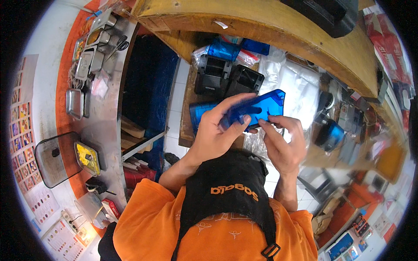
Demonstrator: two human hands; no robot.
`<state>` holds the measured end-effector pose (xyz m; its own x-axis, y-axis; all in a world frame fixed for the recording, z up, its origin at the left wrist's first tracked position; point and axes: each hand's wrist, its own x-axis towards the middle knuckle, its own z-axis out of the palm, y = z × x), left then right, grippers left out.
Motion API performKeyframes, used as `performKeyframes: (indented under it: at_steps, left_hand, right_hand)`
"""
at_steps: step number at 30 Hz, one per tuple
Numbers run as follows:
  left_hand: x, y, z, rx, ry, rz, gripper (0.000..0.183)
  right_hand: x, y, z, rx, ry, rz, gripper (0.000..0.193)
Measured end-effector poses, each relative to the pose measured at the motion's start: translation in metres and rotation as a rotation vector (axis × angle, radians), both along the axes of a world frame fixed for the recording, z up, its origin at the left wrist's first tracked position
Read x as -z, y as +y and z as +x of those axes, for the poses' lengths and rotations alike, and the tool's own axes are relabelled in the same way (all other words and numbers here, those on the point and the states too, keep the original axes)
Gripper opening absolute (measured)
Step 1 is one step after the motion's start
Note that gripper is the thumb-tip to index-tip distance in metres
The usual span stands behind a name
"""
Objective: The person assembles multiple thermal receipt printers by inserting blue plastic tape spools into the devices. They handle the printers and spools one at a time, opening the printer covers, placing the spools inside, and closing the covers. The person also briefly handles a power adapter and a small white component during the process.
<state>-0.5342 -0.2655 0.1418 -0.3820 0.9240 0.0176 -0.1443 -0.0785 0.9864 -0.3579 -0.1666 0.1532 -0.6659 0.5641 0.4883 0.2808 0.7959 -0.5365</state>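
The person's left grip (217,132), a bare hand, is closed round the left end of a glossy, angular blue plastic piece (273,104), with the thumb lying along its near side. The piece is up in front of the chest, tilted, its cornered end pointing far and right. The right grip (285,145), also bare, stands narrow at the near right edge of this piece, its fingertips touching or almost touching it (whether they pinch the edge, I cannot tell)

Beyond the hands, a brown wooden surface (186,135) carries two boxy black plastic devices (213,74) side by side, partly behind the blue piece and the left grip. Just left of that grip lies a shiny dark-blue object (199,114), partly hidden by it. Farther off are crinkled blue packets (224,50), and to the right of the devices spreads a pile of clear, whitish plastic bags (300,85). A curved yellowish wooden ledge (278,35) crosses the far side

Well to the left, a long grey steel surface (106,135) bears black-handled scissors (119,47), small rectangular metal trays (75,103) and a clear tub with yellow contents (87,158)
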Motion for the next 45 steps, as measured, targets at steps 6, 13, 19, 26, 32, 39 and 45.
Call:
performKeyframes:
  at_steps: [6, 13, 19, 26, 32, 39, 45]
  left_hand:
    - [-0.004, -0.001, -0.002, 0.029, -0.039, -0.086, 0.046]
    - [-0.012, 0.002, -0.001, 0.016, -0.107, -0.093, 0.048]
    - [-0.007, -0.006, 0.002, 0.053, -0.162, 0.037, 0.065]
    - [-0.011, -0.008, 0.017, 0.062, -0.108, 0.268, 0.069]
    - [-0.012, -0.010, 0.019, 0.057, 0.164, 0.283, 0.072]
    - [-0.011, -0.007, 0.025, 0.017, 0.112, 0.277, 0.070]
    - [-0.002, -0.008, 0.034, 0.022, -0.150, 0.230, 0.063]
  right_hand:
    - [-0.001, -0.006, 0.004, 0.029, 0.050, -0.179, 0.042]
    - [-0.007, -0.005, 0.011, -0.069, 0.030, -0.161, 0.041]
    - [0.003, -0.018, 0.015, -0.011, 0.113, -0.061, 0.041]
    - [0.017, -0.039, 0.024, 0.155, 0.392, -0.271, 0.023]
    - [0.019, -0.047, 0.024, 0.163, 0.746, -0.743, 0.011]
    - [0.005, -0.048, 0.019, 0.167, 0.938, -1.176, 0.036]
    - [0.000, -0.046, 0.016, 0.244, 0.872, -1.264, 0.039]
